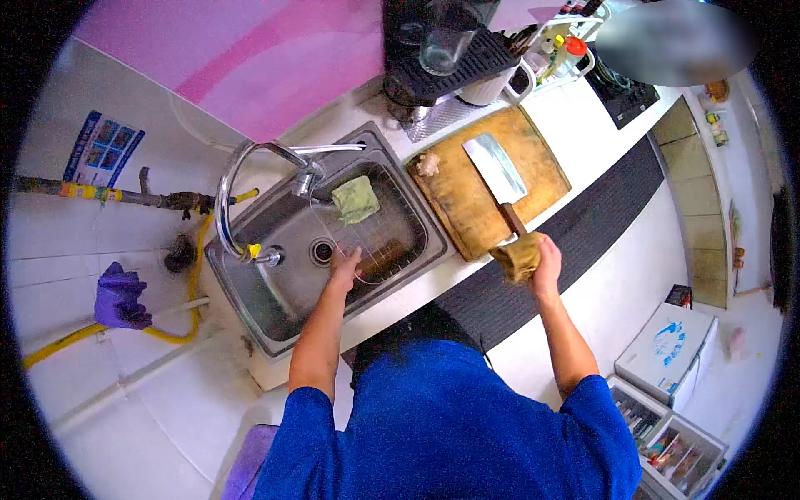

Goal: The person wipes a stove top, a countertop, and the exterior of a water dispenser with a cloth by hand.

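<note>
My left hand is over the sink, its fingers closed at the near edge of a wire rack. A pale green cloth lies on the far part of the rack. My right hand grips a crumpled yellow-brown cloth by the near edge of the wooden cutting board. A cleaver rests on the board, its dark handle pointing towards that cloth; whether they touch I cannot tell. A small pale lump sits at the board's far left corner.
A curved faucet arches over the steel sink. Behind the board stand a black rack with a glass jar and a white shelf of bottles. Purple gloves hang by a yellow hose at left. A white box stands at lower right.
</note>
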{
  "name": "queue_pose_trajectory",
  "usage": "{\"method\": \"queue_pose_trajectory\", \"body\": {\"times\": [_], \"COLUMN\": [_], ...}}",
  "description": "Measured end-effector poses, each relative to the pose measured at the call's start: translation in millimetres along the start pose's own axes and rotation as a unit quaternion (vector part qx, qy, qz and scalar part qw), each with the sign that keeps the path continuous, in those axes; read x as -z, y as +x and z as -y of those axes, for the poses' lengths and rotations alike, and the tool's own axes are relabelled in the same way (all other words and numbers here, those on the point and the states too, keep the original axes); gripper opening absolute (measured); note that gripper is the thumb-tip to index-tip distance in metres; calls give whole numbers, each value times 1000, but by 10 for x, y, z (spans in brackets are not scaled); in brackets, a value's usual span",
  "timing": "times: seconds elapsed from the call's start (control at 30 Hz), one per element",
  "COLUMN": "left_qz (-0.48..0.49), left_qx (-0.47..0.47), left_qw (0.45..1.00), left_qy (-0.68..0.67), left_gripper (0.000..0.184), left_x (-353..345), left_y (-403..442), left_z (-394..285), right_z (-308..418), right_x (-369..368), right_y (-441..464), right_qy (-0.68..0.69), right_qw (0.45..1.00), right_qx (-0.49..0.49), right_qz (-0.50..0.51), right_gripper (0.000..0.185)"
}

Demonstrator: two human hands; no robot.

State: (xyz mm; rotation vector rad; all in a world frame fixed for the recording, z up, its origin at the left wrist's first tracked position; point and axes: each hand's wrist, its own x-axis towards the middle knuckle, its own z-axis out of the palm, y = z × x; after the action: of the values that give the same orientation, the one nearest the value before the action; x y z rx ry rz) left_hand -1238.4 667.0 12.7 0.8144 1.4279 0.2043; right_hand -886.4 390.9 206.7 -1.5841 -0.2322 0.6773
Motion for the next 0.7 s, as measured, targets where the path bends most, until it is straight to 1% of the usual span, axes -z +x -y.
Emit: {"method": "queue_pose_trajectory", "body": {"times": [0.03,0.07,0.1,0.13,0.17,0.2,0.23,0.27,0.3,0.33,0.4,0.43,0.47,0.53,0.57,0.63,0.67,0.7], "left_qz": [1,-20,-41,-37,0,36,36,40,42,37,18,38,36,23,17,-5,-17,-119], "left_qx": [-4,-10,-16,-19,-14,-9,-12,-20,-23,-17,-35,-10,-8,-19,-20,24,30,-99], "left_qw": [1000,1000,999,999,999,993,992,997,999,999,999,999,999,999,999,995,995,981], "left_qy": [5,3,2,6,-53,-116,-119,-70,-19,-18,-26,11,13,-32,-33,-96,-94,115], "left_gripper": [68,68,69,69,71,73,73,70,68,68,70,72,72,73,73,70,70,67], "left_x": [19,19,11,24,39,38,49,82,114,104,32,64,28,-81,-142,-221,-185,-8], "left_y": [33,66,53,19,-21,-65,-2,70,95,30,-43,-9,-33,-154,-212,-274,-181,158], "left_z": [6,-4,-47,-63,-55,-68,-70,-69,-23,-46,-154,-234,-231,-204,-199,-118,-25,231], "right_z": [47,80,174,249,297,233,148,36,66,84,81,72,71,124,161,331,442,519], "right_x": [49,80,112,158,205,300,381,454,434,456,524,609,715,882,978,1079,1127,1174], "right_y": [-18,-25,-60,-123,-192,-218,-235,-257,-325,-346,-318,-238,-107,195,386,808,1002,1222], "right_qy": [50,131,181,229,222,221,198,176,156,155,179,159,160,140,135,134,136,152], "right_qw": [999,988,976,960,961,961,970,977,978,977,970,974,973,983,984,985,986,984], "right_qx": [-5,-63,-108,-154,-163,-160,-138,-120,-129,-137,-154,-151,-153,-115,-105,-90,-82,-84], "right_qz": [-8,-44,-51,-56,-42,-39,-27,-16,-49,-48,-58,-62,-62,-44,-47,-51,-50,-47], "right_gripper": [32,34,36,39,44,44,44,45,44,44,43,42,42,41,42,42,43,43]}}
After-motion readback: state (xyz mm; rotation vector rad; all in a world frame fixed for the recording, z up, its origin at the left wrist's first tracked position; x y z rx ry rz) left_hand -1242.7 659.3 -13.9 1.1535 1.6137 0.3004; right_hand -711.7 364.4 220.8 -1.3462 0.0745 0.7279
